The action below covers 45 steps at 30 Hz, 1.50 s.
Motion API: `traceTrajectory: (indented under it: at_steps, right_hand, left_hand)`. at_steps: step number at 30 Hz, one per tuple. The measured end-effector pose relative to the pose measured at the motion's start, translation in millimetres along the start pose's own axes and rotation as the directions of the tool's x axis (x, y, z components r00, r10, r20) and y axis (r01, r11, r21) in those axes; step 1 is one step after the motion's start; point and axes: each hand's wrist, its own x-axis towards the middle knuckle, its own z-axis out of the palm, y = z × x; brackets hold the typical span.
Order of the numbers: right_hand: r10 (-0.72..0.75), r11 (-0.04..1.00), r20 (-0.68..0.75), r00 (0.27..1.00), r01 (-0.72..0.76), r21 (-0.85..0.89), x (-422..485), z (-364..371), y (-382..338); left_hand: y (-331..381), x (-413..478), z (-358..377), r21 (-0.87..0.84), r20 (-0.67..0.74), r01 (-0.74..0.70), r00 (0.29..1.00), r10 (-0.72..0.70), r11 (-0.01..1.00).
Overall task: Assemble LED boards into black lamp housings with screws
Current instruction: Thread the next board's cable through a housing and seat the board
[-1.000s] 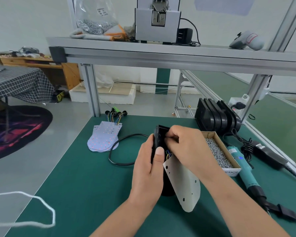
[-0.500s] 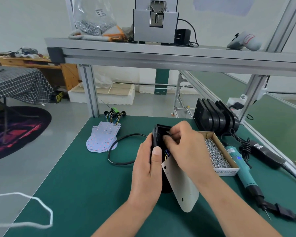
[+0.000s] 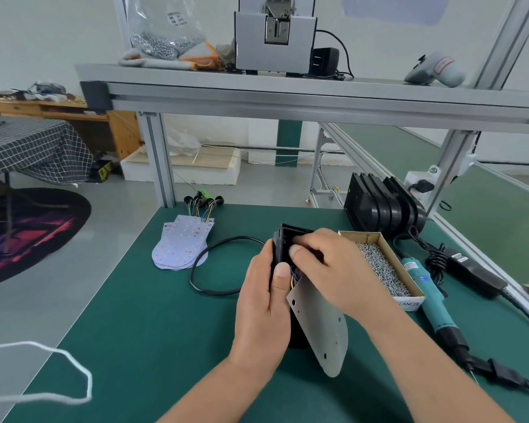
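My left hand [image 3: 264, 303] grips a black lamp housing [image 3: 283, 239] held upright above the green table [image 3: 141, 340], thumb on its front edge. Fingers of my right hand [image 3: 327, 267] are pinched inside the housing's open top, where blue and yellow wires [image 3: 293, 277] show. A white LED board [image 3: 321, 328] hangs tilted from those wires, back side facing me, resting against the housing below my right wrist. What the right fingertips pinch is hidden.
A stack of LED boards [image 3: 182, 244] with wire bundles lies at the back left. A black cable [image 3: 214, 264] loops beside it. A cardboard box of screws [image 3: 382, 270], a teal electric screwdriver [image 3: 428, 297], its power adapter [image 3: 471, 273] and several stacked black housings [image 3: 379, 206] stand to the right.
My right fingers have shifted slightly inside the housing's opening. The left hand keeps the same grip, and the LED board hangs much as before.
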Motion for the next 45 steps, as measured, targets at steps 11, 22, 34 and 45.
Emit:
traceTrajectory:
  at_steps: [11,22,34,45]
  right_hand:
    - [-0.027,1.000,-0.200,0.979,0.030,0.009,-7,14,6]
    - [0.093,0.995,0.080,0.992,-0.095,0.027,-4,7,5]
    - [0.159,0.984,0.086,0.984,-0.150,-0.093,-2,6,-2]
    - [0.033,0.939,0.073,0.997,-0.006,-0.344,-3,10,-2]
  left_hand:
    - [-1,-1,0,-0.064,-0.016,0.064,0.998,-0.066,0.996]
    - [-2,-4,0,-0.054,-0.010,0.071,0.997,-0.072,0.996]
    - [-7,-5,5,-0.074,0.000,0.121,0.993,-0.122,0.990]
    - [-6,-2,4,-0.074,-0.010,0.166,0.986,-0.167,0.983]
